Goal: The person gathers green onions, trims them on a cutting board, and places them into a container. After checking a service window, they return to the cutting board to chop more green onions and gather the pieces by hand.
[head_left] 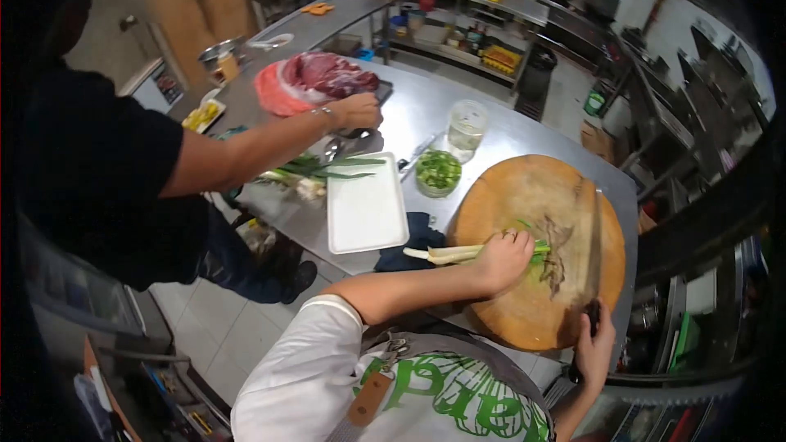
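Observation:
My left hand is closed around a bunch of spring onions on the round wooden chopping board. Their white ends stick out to the left past the board's edge, and cut green ends show to the right of my fingers. At the board's right side my right hand grips the dark handle of a large knife, whose blade points away from me. Wilted brownish leaves lie between my left hand and the blade. A tub of chopped greens stands just beyond the board's left edge.
A white tray and dark cloth lie left of the board. Behind are a clear container and raw meat on red plastic. Another person's arm reaches across from the left, over more spring onions.

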Tool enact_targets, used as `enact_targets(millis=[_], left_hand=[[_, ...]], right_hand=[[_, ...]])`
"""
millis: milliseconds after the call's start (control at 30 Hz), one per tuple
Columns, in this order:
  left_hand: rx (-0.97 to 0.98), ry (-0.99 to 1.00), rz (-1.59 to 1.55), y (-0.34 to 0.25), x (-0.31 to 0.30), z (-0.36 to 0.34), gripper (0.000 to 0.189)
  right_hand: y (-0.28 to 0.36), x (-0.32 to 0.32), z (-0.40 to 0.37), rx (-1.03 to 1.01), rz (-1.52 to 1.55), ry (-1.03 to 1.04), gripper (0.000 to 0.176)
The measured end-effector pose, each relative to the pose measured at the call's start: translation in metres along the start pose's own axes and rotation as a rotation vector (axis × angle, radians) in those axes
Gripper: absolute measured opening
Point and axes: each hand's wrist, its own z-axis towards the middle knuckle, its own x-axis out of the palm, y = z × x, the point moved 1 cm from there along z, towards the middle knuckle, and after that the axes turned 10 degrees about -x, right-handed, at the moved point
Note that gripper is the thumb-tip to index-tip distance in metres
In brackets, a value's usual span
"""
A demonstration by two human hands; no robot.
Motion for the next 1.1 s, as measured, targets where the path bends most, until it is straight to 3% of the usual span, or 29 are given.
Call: enact_targets(millis=[100, 267, 333, 400, 533, 600, 667, 700, 733, 800, 867, 900, 967, 1067, 1100], left_hand=[[-0.108, 0.132, 0.085, 0.022, -0.009, 0.005, 0.024], [-0.471, 0.014, 0.037, 0.103, -0.018, 0.020, 0.019], [-0.611, -0.067, -0.173, 0.151, -0.003, 0.006, 0.018], [-0.610, 0.074, -0.121, 0.157, 0.007, -0.006, 0.027], [-0.521, 0.055, -0.080, 0.148, 0.008, -0.027, 0.045], [-0.327, -0.152, -0.276, 0.155, 0.001, -0.037, 0.057], [-0.525, -0.163, -0.504, 0.180, -0.029, -0.049, 0.046], [-0.659, -0.240, -0.488, 0.206, -0.038, -0.062, 0.043], [-0.672, -0.311, -0.327, 0.244, -0.046, -0.078, 0.041], [-1.003, -0.157, 0.033, 0.288, -0.083, -0.101, 0.041], [-1.303, 0.185, -0.055, 0.322, -0.106, -0.126, 0.056], [-1.301, 0.181, -0.047, 0.334, -0.112, -0.128, 0.056], [-1.384, 0.232, 0.218, 0.359, -0.114, -0.136, 0.074], [-1.268, 0.187, 0.284, 0.414, -0.098, -0.148, 0.080], [-1.289, 0.282, 0.222, 0.413, -0.112, -0.139, 0.087]], right_hand=[[0.004, -0.003, 0.000, 0.089, 0.078, -0.045, 0.035], [-0.029, 0.011, 0.003, 0.063, 0.049, -0.020, 0.035], [-0.039, 0.021, 0.005, 0.139, 0.139, 0.020, 0.036], [-0.047, 0.027, 0.007, 0.133, 0.151, 0.024, 0.036], [-0.035, 0.029, 0.012, 0.134, 0.130, 0.018, 0.038], [-0.053, 0.036, 0.012, 0.142, 0.159, 0.001, 0.039], [-0.066, 0.037, 0.011, 0.154, 0.189, -0.012, 0.040], [-0.070, 0.037, 0.011, 0.173, 0.247, -0.013, 0.041], [-0.073, 0.038, 0.010, 0.193, 0.305, -0.013, 0.042], [-0.076, 0.041, 0.009, 0.173, 0.265, -0.046, 0.041], [-0.062, 0.035, 0.009, 0.244, 0.399, -0.040, 0.042], [-0.064, 0.039, 0.008, 0.193, 0.466, -0.086, 0.043], [-0.062, 0.038, 0.008, 0.213, 0.490, -0.092, 0.043], [-0.068, 0.041, 0.009, 0.220, 0.542, -0.131, 0.042], [-0.066, 0.040, 0.010, 0.228, 0.578, -0.118, 0.042]])
